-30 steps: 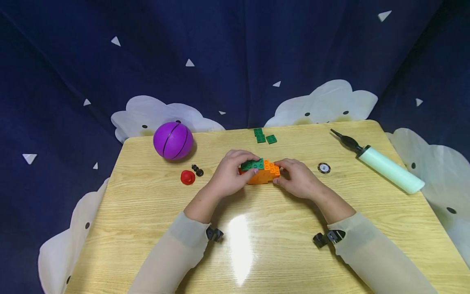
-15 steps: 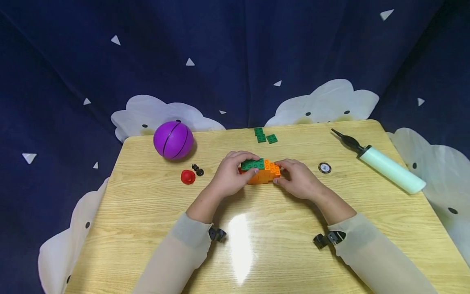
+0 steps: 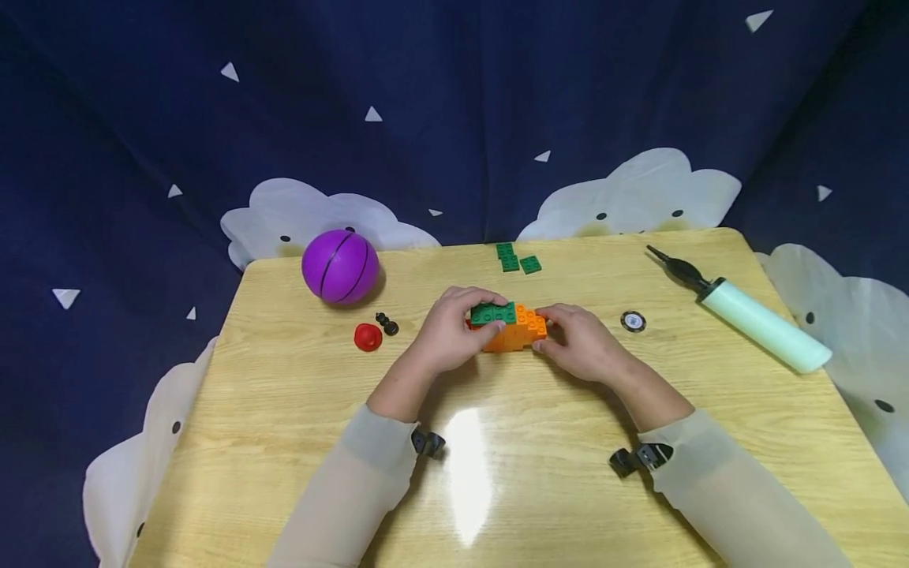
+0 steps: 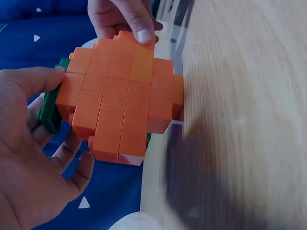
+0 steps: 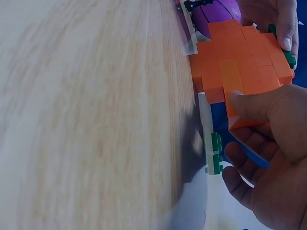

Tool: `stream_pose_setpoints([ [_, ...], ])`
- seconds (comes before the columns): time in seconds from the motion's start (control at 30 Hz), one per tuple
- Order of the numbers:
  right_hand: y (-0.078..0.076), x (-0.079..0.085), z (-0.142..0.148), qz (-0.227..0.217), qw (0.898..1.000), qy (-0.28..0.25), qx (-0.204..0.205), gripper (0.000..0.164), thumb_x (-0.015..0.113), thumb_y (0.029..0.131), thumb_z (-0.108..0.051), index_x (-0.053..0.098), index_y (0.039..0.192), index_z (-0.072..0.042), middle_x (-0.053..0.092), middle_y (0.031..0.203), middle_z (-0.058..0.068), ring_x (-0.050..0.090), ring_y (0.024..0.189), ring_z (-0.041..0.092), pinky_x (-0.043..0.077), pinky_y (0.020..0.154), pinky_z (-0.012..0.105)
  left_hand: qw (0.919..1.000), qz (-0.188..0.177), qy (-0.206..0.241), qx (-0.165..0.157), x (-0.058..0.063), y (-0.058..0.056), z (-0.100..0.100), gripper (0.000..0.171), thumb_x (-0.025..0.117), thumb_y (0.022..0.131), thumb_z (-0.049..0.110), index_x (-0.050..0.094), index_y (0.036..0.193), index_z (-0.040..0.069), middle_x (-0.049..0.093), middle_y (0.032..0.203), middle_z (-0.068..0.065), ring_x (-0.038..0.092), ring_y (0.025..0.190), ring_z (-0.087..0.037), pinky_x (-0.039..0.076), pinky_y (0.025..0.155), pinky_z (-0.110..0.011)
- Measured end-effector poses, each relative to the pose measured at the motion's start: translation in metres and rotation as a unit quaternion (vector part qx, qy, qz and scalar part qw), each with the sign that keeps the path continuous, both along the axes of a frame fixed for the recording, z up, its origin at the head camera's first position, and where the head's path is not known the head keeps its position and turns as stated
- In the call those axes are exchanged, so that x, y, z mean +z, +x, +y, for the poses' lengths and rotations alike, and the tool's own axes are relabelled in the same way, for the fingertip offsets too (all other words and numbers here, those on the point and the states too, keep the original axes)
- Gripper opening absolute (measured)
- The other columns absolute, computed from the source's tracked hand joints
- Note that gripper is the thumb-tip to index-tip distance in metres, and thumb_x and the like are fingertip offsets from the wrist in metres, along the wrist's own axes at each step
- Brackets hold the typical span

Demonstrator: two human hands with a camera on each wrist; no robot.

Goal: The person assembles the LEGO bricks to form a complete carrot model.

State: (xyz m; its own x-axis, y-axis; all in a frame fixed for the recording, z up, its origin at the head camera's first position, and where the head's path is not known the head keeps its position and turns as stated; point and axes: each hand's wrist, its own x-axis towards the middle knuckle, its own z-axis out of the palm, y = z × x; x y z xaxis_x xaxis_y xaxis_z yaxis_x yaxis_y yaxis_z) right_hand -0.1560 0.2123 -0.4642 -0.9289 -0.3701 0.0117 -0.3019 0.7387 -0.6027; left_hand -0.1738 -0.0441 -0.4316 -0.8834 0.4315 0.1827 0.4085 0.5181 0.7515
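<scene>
An orange building-block model (image 3: 513,338) stands on the table between both hands, its rows stepped at the ends. Along its top lies a green block layer (image 3: 493,314), also visible as a green plate (image 4: 52,103) in the left wrist view. My left hand (image 3: 454,331) grips the model's upper left part, thumb on the near face and fingers over the far side. My right hand (image 3: 584,345) pinches its right end; in the right wrist view the thumb (image 5: 254,104) lies on the orange face. The far side of the model is hidden in the head view.
Several small green blocks (image 3: 510,262) lie at the table's back edge. A purple ball (image 3: 340,267), a red toy hat (image 3: 368,337) and a black pawn-like piece (image 3: 387,324) are at left. A poker chip (image 3: 633,321) and a hand pump (image 3: 767,323) lie at right.
Both hands keep their hold on the block model, with hardly any movement. The whole head view shifts slightly, so everything appears a little further right and up.
</scene>
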Motion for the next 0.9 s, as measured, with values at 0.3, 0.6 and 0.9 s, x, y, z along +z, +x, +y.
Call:
stream_pose_setpoints([
  [0.3, 0.001, 0.003, -0.001, -0.01, 1.0, -0.004, -0.002, 0.053, 0.075, 0.096, -0.022, 0.059, 0.141, 0.0, 0.062, 0.139, 0.016, 0.058, 0.125, 0.035, 0.046, 0.106, 0.055, 0.9995, -0.009, 0.014, -0.026, -0.005, 0.0, -0.008, 0.041, 0.078, 0.094, 0.027, 0.069, 0.134, 0.028, 0.065, 0.136, 0.009, 0.051, 0.127, -0.018, 0.043, 0.107, -0.045],
  [0.6, 0.0, 0.003, 0.0, 0.0, 1.0, -0.001, -0.002, 0.053, 0.076, 0.096, -0.023, 0.059, 0.14, 0.001, 0.061, 0.14, 0.018, 0.055, 0.131, 0.039, 0.042, 0.11, 0.056, 0.997, -0.077, 0.012, 0.001, -0.024, 0.001, -0.027, 0.07, 0.082, 0.091, 0.026, 0.05, 0.153, 0.023, 0.057, 0.143, 0.002, 0.055, 0.128, -0.025, 0.048, 0.105, -0.049],
  [0.9, -0.001, 0.002, 0.0, -0.002, 1.0, 0.004, 0.002, 0.054, 0.076, 0.096, -0.022, 0.058, 0.142, 0.001, 0.061, 0.14, 0.019, 0.057, 0.127, 0.038, 0.044, 0.108, 0.055, 0.9949, -0.097, -0.003, 0.03, -0.037, 0.003, -0.042, 0.054, 0.082, 0.09, 0.023, 0.062, 0.141, 0.017, 0.064, 0.131, 0.0, 0.063, 0.119, -0.023, 0.049, 0.104, -0.044],
])
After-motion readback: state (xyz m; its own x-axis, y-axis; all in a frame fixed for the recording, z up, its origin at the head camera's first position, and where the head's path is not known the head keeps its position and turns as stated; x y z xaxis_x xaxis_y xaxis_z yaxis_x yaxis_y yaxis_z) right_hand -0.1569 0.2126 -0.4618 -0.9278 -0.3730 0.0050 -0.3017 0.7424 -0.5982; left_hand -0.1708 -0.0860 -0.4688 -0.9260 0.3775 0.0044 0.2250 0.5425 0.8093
